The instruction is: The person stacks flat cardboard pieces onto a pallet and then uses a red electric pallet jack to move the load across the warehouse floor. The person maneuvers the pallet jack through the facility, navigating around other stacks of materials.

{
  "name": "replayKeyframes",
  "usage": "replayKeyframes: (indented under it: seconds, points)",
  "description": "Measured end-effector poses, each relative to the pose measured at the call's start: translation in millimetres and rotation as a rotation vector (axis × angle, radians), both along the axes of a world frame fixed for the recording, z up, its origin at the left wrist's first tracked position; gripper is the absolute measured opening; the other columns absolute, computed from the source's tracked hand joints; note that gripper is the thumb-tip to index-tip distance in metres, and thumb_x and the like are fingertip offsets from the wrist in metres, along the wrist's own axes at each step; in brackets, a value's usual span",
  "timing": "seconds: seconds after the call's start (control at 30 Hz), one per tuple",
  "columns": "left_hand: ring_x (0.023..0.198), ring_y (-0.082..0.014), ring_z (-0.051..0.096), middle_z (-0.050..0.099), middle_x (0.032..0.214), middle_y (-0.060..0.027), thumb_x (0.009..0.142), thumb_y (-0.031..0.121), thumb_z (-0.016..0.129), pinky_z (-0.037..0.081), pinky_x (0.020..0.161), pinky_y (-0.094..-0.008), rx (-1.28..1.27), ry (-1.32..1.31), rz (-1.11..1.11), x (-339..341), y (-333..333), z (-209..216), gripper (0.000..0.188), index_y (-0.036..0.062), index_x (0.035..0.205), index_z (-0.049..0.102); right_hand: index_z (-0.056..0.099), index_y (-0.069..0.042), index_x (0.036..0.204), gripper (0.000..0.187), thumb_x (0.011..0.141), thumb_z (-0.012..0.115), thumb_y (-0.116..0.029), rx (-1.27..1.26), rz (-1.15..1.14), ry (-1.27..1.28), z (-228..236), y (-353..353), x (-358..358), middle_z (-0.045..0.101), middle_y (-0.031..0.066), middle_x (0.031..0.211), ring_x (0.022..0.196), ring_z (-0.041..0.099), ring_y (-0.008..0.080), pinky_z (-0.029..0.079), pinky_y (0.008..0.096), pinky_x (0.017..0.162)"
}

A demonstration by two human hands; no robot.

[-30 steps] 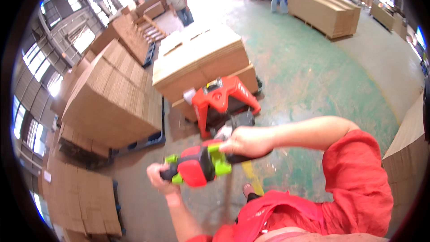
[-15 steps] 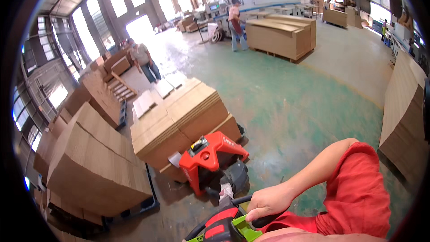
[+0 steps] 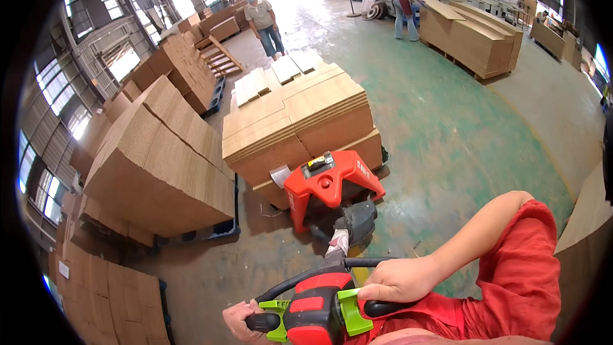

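My right hand (image 3: 402,279) is closed round the black right grip of a pallet jack's handle (image 3: 313,303), its thumb at a green lever. At the lower edge my left hand (image 3: 239,321) wraps the left grip, partly cut off from view. The handle head is black and red with green levers. Ahead of it stands the red body of the pallet jack (image 3: 332,182), close against a load of stacked wood boards (image 3: 294,108). Several white panels (image 3: 287,70) lie on top of that load.
Tall board stacks (image 3: 159,160) on blue pallets line the left, with another stack (image 3: 115,294) nearer. A person (image 3: 262,22) stands beyond the load. Another person (image 3: 402,3) is at a board pile (image 3: 472,38) by a long machine. Boards (image 3: 587,211) stand at the right edge.
The view has shifted, so the load and jack sit higher and farther right in it. My left hand has come into view on the left grip. My right hand keeps its hold.
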State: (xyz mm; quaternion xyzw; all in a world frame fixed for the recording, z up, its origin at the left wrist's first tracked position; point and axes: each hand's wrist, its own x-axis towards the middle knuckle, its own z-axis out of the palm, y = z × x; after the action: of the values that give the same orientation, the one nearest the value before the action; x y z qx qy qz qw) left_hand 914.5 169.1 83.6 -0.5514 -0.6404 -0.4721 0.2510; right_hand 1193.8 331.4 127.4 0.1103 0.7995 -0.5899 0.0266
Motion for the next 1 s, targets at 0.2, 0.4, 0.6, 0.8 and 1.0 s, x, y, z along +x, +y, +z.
replayKeyframes:
  seconds: [0.2,0.4,0.6,0.8,1.0]
  points:
    - [0.069,-0.0262,0.055,0.054,0.075,-0.0087,0.071,-0.003,0.069,0.046,0.061,-0.0370,0.051,-0.001,0.065,1.4,6.1,-14.9,0.024,0.0086,0.078,0.049,0.062,0.003,0.095,0.060,0.101,0.026,-0.044,0.014,-0.052,0.085,6.2,-4.8,6.6,0.063,0.0219,0.085,0.086,0.059,0.0401,0.046,0.0425,0.081]
    - [0.069,-0.0251,0.054,0.052,0.075,-0.0100,0.069,-0.005,0.064,0.046,0.062,-0.0346,0.053,0.051,0.032,5.1,-7.0,-19.2,0.022,0.0074,0.081,0.050,0.061,0.002,0.092,0.056,0.101,0.028,-0.043,0.078,-0.034,0.102,-3.0,-18.3,9.8,0.062,0.0236,0.083,0.082,0.058,0.0415,0.046,0.0428,0.078]
    - [0.070,-0.0257,0.054,0.053,0.076,-0.0104,0.073,-0.002,0.068,0.046,0.064,-0.0353,0.019,0.007,0.024,10.6,-19.6,-17.6,0.022,0.0076,0.080,0.050,0.059,0.003,0.087,0.055,0.101,0.031,-0.043,0.152,-0.081,0.046,-3.4,-28.7,14.2,0.059,0.0244,0.076,0.073,0.056,0.0409,0.046,0.0421,0.071]
    - [0.071,-0.0276,0.054,0.054,0.077,-0.0106,0.073,-0.001,0.072,0.045,0.064,-0.0372,0.037,-0.019,0.012,14.8,-25.6,-18.4,0.025,0.0078,0.079,0.050,0.052,0.006,0.076,0.062,0.101,0.029,-0.047,0.122,-0.189,0.034,-9.2,-39.5,18.0,0.048,0.0166,0.060,0.058,0.044,0.0213,0.044,0.0385,0.061]
    - [0.070,-0.0261,0.052,0.052,0.076,-0.0095,0.074,0.001,0.072,0.044,0.063,-0.0354,0.060,0.012,0.007,16.0,-33.2,-19.8,0.024,0.0069,0.078,0.049,0.057,0.005,0.082,0.062,0.101,0.027,-0.045,0.163,-0.198,0.037,-5.0,-50.2,19.8,0.052,0.0160,0.065,0.063,0.048,0.0203,0.046,0.0361,0.067]
